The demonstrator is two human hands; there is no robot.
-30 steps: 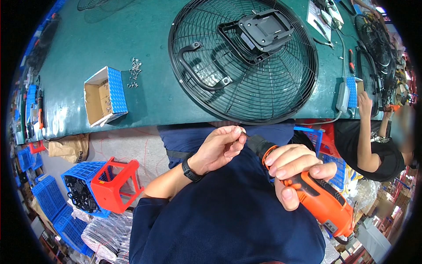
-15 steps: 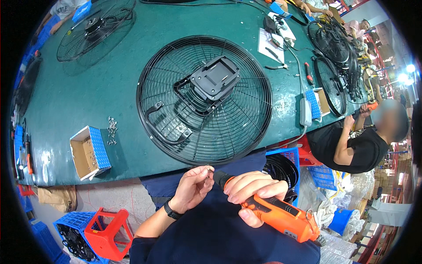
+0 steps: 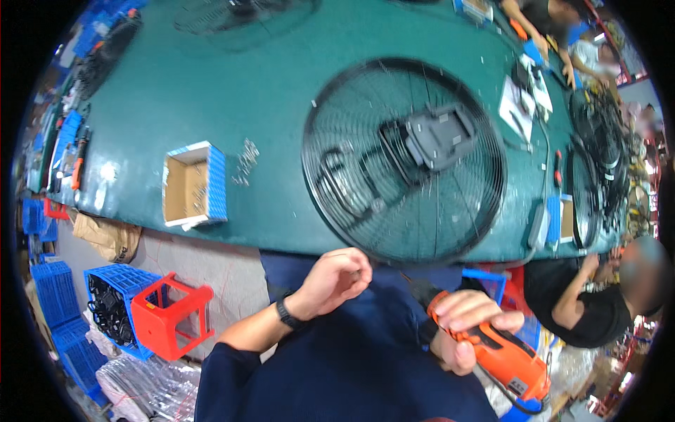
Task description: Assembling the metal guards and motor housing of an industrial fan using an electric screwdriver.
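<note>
My right hand (image 3: 470, 320) is wrapped round an orange and black electric screwdriver (image 3: 517, 362), its dark tip angled toward the table edge. My left hand (image 3: 336, 281), with a dark band on the wrist, hovers by the edge. Its fingers are curled together, and whatever they may hold is too small to make out. Just beyond both hands a round black fan guard (image 3: 450, 225) lies on the green table (image 3: 274, 91). A black mounting bracket (image 3: 439, 137) sits over its middle, and a curved black handle (image 3: 344, 186) is on its near left part.
Left of the guard stand an open blue-and-white carton (image 3: 216, 184) of screws and a pile of loose screws (image 3: 246, 160). A red stool (image 3: 169, 320) and a blue crate (image 3: 112, 309) are on the floor. A co-worker (image 3: 590, 302) sits at the right; more fan guards lie around.
The view has swung left, so the table things sit further right. My hands have moved apart, and the screwdriver tip has left my left fingers, where a small screw seemed to be.
</note>
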